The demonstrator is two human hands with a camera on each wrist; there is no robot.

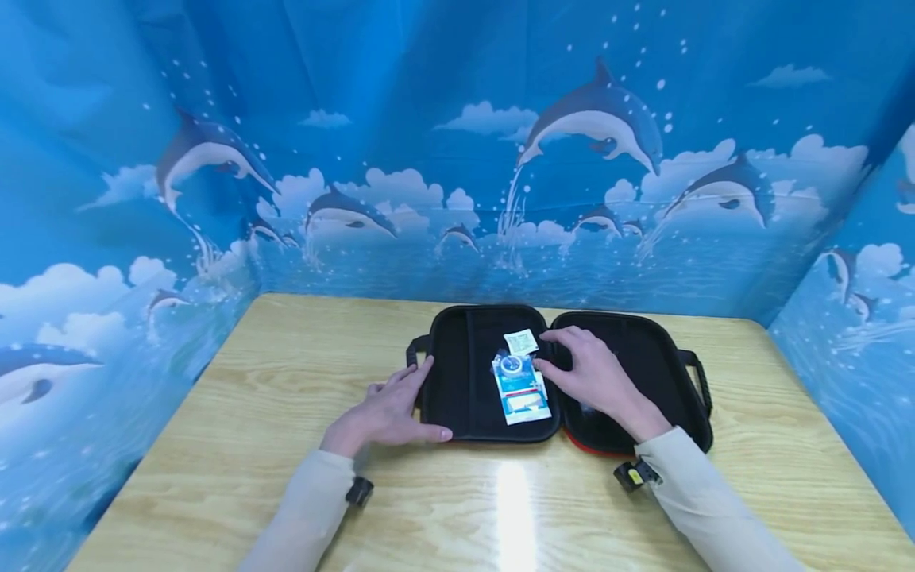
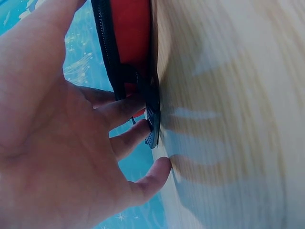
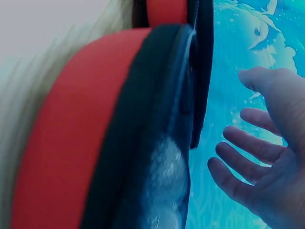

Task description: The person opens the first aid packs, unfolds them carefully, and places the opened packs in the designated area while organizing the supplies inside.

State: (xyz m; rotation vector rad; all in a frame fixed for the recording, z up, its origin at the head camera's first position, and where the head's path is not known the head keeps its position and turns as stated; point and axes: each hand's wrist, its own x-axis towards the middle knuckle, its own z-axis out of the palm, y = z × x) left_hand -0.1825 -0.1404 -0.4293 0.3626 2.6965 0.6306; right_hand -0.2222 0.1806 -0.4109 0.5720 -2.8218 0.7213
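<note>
An unzipped case, black inside and red outside, lies spread flat on the table. On its left half sit a blue-and-white packet, a small white-and-green sachet and a round dial-like item. My left hand rests at the case's left side, thumb near the front edge; in the left wrist view its spread fingers touch the black carry handle. Over the case's middle hovers my right hand, fingertips beside the sachet. The right wrist view shows its fingers apart with nothing between them.
Shiny, clear-looking material shows in the case's right half. A second handle sticks out at the right. Behind the wooden table hangs a blue dolphin-print curtain, which also runs along both sides.
</note>
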